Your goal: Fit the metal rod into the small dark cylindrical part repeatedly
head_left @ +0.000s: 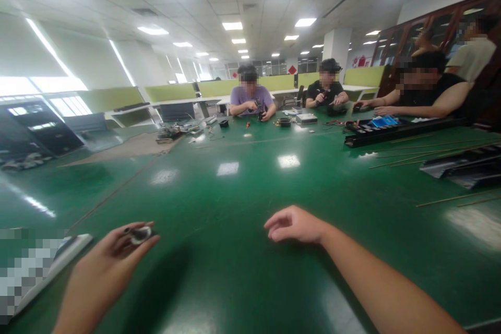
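Note:
My left hand [111,258] is raised over the green table at lower left, thumb and fingers closed round a small round part [140,235]. That part is dark with a pale, shiny ring-like rim; its exact kind does not show. Right of the middle, my right hand [291,225] hovers just above or rests on the tabletop, I cannot tell which. Its fingers are loosely bent and slightly apart, and nothing shows in them. Beside my left wrist lies a white-edged flat object [74,248], partly blurred out.
The green table [235,193] stretches ahead. Black metal rails [391,130] and thin rods [395,163] lie on the right. Electronic parts [172,133] are heaped at far left. Several people sit or stand beyond, one in a purple shirt [250,98] handling a dark device.

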A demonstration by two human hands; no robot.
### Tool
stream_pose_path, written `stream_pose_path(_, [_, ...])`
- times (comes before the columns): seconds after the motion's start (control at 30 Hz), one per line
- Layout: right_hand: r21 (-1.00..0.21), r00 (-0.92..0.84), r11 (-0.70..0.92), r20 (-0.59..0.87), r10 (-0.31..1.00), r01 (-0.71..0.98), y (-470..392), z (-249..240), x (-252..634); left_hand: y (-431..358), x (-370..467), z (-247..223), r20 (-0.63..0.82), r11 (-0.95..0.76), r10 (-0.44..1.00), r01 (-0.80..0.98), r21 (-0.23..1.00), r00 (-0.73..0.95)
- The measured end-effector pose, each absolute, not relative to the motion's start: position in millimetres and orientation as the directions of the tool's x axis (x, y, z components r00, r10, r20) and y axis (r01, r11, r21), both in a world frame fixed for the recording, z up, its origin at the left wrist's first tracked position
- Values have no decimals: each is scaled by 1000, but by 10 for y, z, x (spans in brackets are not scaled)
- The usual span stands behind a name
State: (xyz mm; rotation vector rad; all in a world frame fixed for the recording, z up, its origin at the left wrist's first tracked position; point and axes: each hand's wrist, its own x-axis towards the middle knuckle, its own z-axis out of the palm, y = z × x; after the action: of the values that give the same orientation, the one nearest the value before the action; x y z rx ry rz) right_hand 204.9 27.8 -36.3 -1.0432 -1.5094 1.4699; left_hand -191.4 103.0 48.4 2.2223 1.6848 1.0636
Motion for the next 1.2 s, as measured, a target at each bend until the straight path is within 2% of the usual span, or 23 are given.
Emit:
stream_pose_path(0.1, [-998,-229,-6,-18,973,55,319,-398,2084,1149,-1346,508,347,-377,922,598,707,171])
stream_pose_path(0.17, [-996,-104,2,-7,995,86,354,-432,2099,1182,-953,486,329,-430,900,464,774,284])
stream_pose_path(0.23, [-991,-4,24,24,1000,130,387,-463,2105,1168,-616,426,326,-486,854,399,777,405])
stream_pose_path(0.37, [-943,77,117,148,986,312,411,-490,2103,1033,-238,243,359,-627,730,361,690,582])
stream_pose_path(0.47, [-873,78,166,226,971,459,379,-478,2086,945,-205,88,379,-722,636,345,600,672])
stream_pose_path(0.57, [-833,35,210,264,964,513,321,-444,2055,920,-261,-46,387,-755,607,352,552,695])
stream_pose_path(0.73, [-776,-81,300,309,948,555,234,-370,2005,917,-291,-143,385,-726,652,390,567,654])
stream_pose_path(0.93, [-722,-134,357,348,928,593,197,-314,1968,887,-271,-139,420,-777,567,291,558,709])
stream_pose_path(1.2, [-696,-174,382,353,919,608,171,-299,1942,883,-268,-153,433,-802,520,245,545,736])
